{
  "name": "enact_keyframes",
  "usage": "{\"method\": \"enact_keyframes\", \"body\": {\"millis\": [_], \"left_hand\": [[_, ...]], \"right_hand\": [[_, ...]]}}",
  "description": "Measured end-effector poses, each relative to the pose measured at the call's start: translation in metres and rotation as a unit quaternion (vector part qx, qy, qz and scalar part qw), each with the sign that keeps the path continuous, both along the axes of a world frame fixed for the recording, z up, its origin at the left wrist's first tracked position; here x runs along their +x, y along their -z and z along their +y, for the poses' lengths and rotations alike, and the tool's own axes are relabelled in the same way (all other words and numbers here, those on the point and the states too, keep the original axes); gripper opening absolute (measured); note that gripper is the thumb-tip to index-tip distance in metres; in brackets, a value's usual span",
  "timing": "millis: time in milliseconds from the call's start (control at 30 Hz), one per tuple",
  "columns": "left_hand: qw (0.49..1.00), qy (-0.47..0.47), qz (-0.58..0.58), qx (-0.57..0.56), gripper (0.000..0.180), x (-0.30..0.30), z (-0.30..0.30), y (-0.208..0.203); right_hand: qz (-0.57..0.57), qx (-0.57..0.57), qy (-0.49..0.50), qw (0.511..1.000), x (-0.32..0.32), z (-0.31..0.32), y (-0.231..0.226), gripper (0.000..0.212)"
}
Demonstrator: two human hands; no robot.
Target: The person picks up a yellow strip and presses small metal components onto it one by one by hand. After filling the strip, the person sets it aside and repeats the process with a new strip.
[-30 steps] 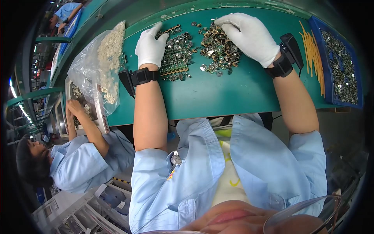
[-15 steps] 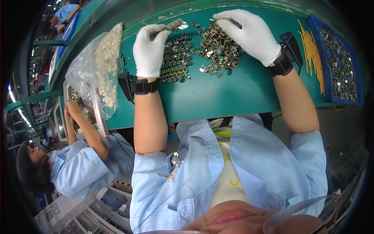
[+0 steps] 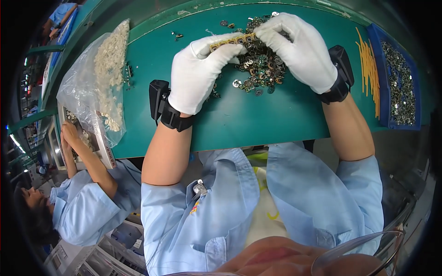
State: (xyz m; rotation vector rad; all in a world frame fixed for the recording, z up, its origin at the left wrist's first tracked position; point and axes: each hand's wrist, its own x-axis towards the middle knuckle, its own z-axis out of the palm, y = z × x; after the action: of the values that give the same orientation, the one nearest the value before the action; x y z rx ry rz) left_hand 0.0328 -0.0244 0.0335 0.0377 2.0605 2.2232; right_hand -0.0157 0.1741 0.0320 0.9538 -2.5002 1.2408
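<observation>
In my white-gloved left hand (image 3: 195, 76) is a yellow strip (image 3: 230, 42) with a row of small dark parts along it, pinched between thumb and fingers. My gloved right hand (image 3: 304, 53) has thumb and fingertips pressed together at the strip's right end; whatever they grip there is too small to make out. Beneath both hands spreads a loose pile of small round metal-and-green parts (image 3: 260, 71). The left hand covers most of the parts on that side of the pile.
A blue tray (image 3: 384, 87) of similar small parts sits at the right, beside several thin yellow sticks (image 3: 367, 69). On the left lies a clear plastic bag (image 3: 113, 60) of whitish pieces. A co-worker (image 3: 87, 198) handles parts in a white tray (image 3: 107, 154) there.
My left hand has moved right with the strip, bringing it over the pile to my right hand's fingertips. The right hand has shifted only slightly.
</observation>
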Motion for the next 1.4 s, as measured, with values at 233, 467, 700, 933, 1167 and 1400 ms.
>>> {"method": "enact_keyframes", "body": {"millis": [233,467,700,933,1167,1400], "left_hand": [[0.996,-0.059,0.068,-0.007,0.021,0.007,0.012,0.008],[0.995,-0.068,0.073,0.017,0.020,0.007,0.011,0.003],[0.995,-0.068,0.078,0.012,0.020,0.006,0.010,0.008],[0.994,-0.056,0.090,-0.007,0.019,0.006,0.013,0.006],[0.995,-0.059,0.071,-0.028,0.018,0.011,0.015,0.003],[0.990,-0.079,0.103,-0.053,0.019,0.011,0.022,0.007]], "right_hand": [[0.002,-0.028,0.068,0.997,0.015,-0.008,0.005,0.009],[-0.087,-0.147,0.042,0.984,0.012,-0.008,0.005,0.011],[-0.297,-0.272,-0.029,0.915,0.008,-0.002,0.005,0.017],[-0.185,-0.138,-0.026,0.973,0.011,-0.004,0.010,0.021],[-0.183,-0.136,-0.026,0.973,0.016,-0.010,0.002,0.015],[0.024,-0.008,0.032,0.999,0.018,-0.010,0.001,0.014]]}}
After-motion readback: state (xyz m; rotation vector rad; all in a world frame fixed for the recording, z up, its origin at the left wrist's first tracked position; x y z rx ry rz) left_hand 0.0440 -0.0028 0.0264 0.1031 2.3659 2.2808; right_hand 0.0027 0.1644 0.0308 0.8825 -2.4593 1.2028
